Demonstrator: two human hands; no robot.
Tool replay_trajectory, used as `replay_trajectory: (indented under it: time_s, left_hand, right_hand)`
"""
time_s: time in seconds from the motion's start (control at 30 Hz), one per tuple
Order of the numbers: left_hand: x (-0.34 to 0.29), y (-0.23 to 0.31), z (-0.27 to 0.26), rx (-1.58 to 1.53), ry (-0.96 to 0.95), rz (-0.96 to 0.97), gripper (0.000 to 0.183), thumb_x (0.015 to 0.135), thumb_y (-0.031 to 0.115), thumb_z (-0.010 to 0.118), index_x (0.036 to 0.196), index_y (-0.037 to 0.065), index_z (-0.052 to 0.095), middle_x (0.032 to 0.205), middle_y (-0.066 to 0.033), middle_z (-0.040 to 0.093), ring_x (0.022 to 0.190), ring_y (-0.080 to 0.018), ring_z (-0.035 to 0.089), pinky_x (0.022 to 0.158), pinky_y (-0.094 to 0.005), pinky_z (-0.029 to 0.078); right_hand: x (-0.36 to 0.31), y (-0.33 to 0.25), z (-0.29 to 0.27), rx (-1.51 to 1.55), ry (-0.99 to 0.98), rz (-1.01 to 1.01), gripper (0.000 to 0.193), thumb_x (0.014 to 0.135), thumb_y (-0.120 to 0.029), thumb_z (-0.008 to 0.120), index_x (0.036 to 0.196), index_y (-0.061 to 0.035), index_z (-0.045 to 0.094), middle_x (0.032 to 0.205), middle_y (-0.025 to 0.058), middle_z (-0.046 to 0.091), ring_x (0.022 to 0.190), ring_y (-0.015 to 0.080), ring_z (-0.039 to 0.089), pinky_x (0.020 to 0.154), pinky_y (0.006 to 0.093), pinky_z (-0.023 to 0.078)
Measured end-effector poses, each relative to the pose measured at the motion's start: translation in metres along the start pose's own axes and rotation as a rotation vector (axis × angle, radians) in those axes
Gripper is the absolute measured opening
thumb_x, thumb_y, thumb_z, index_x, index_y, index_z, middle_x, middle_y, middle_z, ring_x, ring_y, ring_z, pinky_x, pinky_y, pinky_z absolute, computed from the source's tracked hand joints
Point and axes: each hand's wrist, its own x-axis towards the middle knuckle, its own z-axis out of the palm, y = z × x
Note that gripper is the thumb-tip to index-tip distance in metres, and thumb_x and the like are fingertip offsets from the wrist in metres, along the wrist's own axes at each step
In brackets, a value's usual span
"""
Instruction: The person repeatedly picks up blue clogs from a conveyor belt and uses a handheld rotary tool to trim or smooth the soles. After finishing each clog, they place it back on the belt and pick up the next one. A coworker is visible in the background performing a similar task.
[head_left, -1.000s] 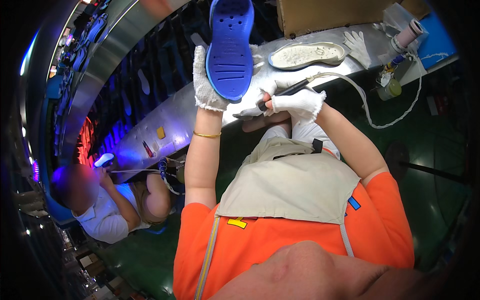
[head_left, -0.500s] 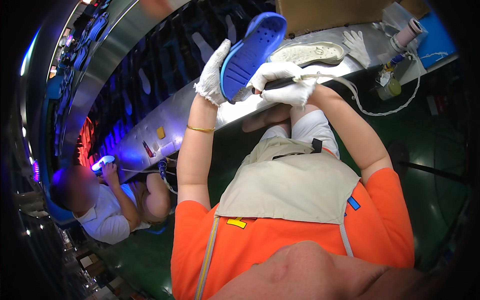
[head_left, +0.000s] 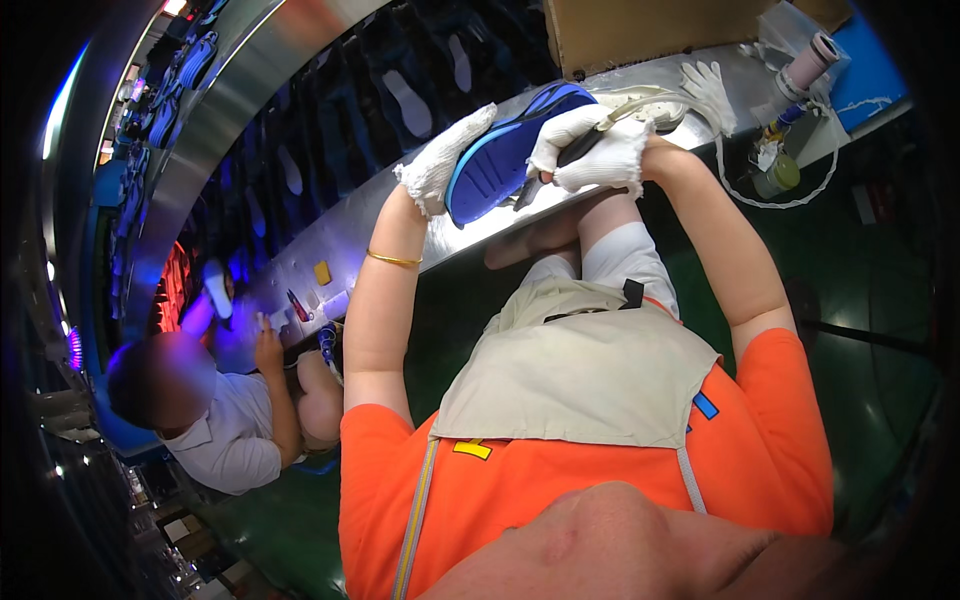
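My left hand [head_left: 447, 160], in a white knit glove, grips a blue clog [head_left: 487, 182] along its left side over the bench. The clog is tilted, with its footbed partly in view and its holed toe end pointing away to the right. My right hand [head_left: 590, 150], in a white glove with bare fingertips, is closed round the dark handle of a brush [head_left: 580, 148] fed by a pale hose [head_left: 665, 98]. The brush tip sits close beside the clog's right edge; I cannot tell whether they touch. Partly hidden behind my right hand lies a white sole [head_left: 668, 117].
A spare white glove [head_left: 708, 95] rests on the metal bench [head_left: 375, 215]. Beyond runs a dark conveyor [head_left: 345, 130] carrying pale soles. A cardboard box [head_left: 650, 35] stands at the far side, a bottle [head_left: 780, 175] at right. At left a co-worker [head_left: 225, 420] sits holding a sole.
The clog has come down nearer the bench and turned more edge-on. My right hand has shifted slightly right, drawing the brush away from the heel. The co-worker's sole has been raised.
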Motion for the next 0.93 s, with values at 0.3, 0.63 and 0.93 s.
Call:
replay_trajectory:
  time_s: [0.3,0.63,0.93]
  left_hand:
    - [-0.010,0.004,0.002,-0.049,-0.055,-0.038,0.056,0.094,0.049,0.047,0.117,-0.002,0.056,0.098,-0.0199,0.066,0.078,-0.0293,0.068,0.063,-0.0425,0.060]
    - [0.003,-0.042,-0.001,-0.645,-0.162,0.415,0.057,0.092,0.049,0.041,0.122,0.001,0.053,0.112,-0.0186,0.063,0.094,-0.0305,0.064,0.088,-0.0415,0.051]
    - [0.016,-0.081,-0.016,-1.115,-0.403,0.347,0.068,0.090,0.057,0.043,0.131,0.002,0.043,0.115,-0.0153,0.060,0.093,-0.0266,0.063,0.087,-0.0367,0.052]
  right_hand:
    - [-0.010,0.000,-0.023,-0.251,0.028,0.035,0.019,0.064,-0.007,0.067,0.083,-0.0074,0.068,0.081,0.0025,0.066,0.076,0.0131,0.061,0.072,0.0273,0.051]
    - [-0.006,-0.002,0.050,0.193,0.335,-0.216,0.010,0.080,0.002,0.062,0.090,-0.0002,0.064,0.091,0.0060,0.065,0.087,0.0116,0.061,0.079,0.0260,0.050]
    - [0.000,0.004,0.046,0.477,0.364,-0.069,0.015,0.084,-0.019,0.066,0.096,-0.0091,0.065,0.101,0.0069,0.063,0.093,0.0149,0.059,0.083,0.0318,0.050]
